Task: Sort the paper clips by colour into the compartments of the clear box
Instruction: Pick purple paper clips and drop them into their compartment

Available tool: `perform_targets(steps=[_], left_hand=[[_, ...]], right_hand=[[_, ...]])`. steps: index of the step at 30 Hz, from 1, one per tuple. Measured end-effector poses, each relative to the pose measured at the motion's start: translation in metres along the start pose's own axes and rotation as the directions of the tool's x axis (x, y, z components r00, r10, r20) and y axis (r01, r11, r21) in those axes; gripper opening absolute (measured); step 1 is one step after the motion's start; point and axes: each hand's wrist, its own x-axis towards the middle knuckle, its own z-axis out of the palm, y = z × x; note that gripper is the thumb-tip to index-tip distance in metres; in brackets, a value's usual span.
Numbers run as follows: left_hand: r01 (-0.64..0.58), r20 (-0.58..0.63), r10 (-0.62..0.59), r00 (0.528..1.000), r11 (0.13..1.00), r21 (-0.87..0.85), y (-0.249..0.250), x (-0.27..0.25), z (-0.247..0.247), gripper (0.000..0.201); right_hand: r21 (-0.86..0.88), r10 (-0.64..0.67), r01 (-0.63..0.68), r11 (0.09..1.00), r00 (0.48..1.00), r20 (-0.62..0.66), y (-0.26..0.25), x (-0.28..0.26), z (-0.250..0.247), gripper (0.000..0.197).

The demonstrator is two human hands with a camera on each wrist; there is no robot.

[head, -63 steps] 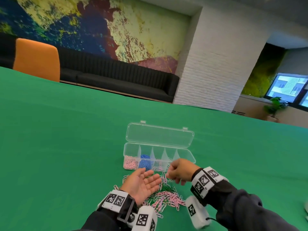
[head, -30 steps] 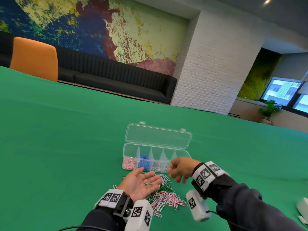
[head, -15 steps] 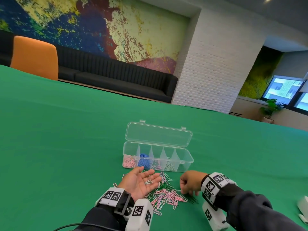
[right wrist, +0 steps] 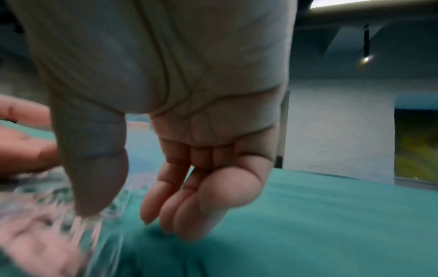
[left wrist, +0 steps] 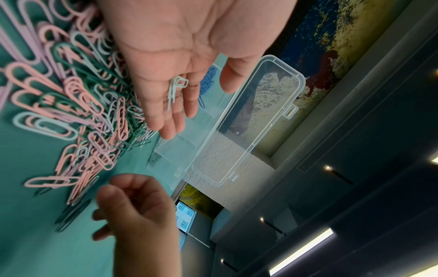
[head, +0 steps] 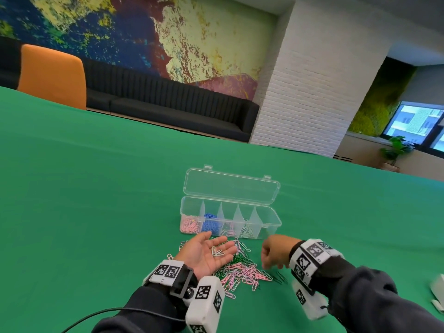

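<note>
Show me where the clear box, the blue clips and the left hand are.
clear box point(head: 269, 226): head view, on its front wall near the right end.
blue clips point(head: 209, 224): head view, middle of the blue heap, second compartment from the left.
left hand point(head: 204, 254): head view, on the upturned palm.

clear box point(head: 269, 218): lid open, pink and blue clips inside | paper clips point(head: 242, 272): mixed heap just before it

1 clear box point(head: 264, 227) with 5 compartments, 2 hands, 1 loose clip pile point(head: 240, 272).
</note>
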Motion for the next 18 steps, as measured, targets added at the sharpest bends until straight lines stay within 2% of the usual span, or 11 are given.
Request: perform_targets(steps=[4,8,10,12,14,16,18], left_hand=[[0.0,0.0,0.0,1.0,1.0,-0.003,0.0,0.0,-0.001,0.04],[-0.007,-0.004,0.007,1.0,1.0,0.004,0.0,0.0,-0.001,0.04],[-0.001,-0.01,0.001,1.0,1.0,0.012,0.0,0.001,-0.001,0.04],[0.009,-0.018,-0.009,1.0,1.0,0.024,-0.001,0.002,0.0,0.041],[0.017,-0.025,-0.016,1.0,1.0,0.02,-0.002,0.002,0.001,0.041],[0.02,-0.029,-0.02,0.999,1.0,-0.001,-0.002,0.002,0.002,0.041],[0.017,-0.023,-0.018,1.0,1.0,-0.017,-0.002,0.001,0.002,0.042]], right_hand=[[0.011,0.025,-0.025,1.0,1.0,0.018,0.009,0.007,0.016,0.023],[0.128,0.021,-0.021,0.992,1.0,0.001,0.014,0.009,0.009,0.021],[0.262,-0.038,0.059,0.963,0.996,-0.083,0.01,0.008,0.001,0.017],[0.417,-0.132,0.199,0.887,0.974,-0.185,0.0,0.005,-0.013,0.013],[0.506,-0.189,0.28,0.816,0.956,-0.223,-0.011,0.004,-0.025,0.007],[0.425,-0.167,0.245,0.872,0.963,-0.212,-0.019,0.009,-0.03,0.003],[0.22,-0.098,0.146,0.965,0.972,-0.215,-0.023,0.017,-0.029,0.011]])
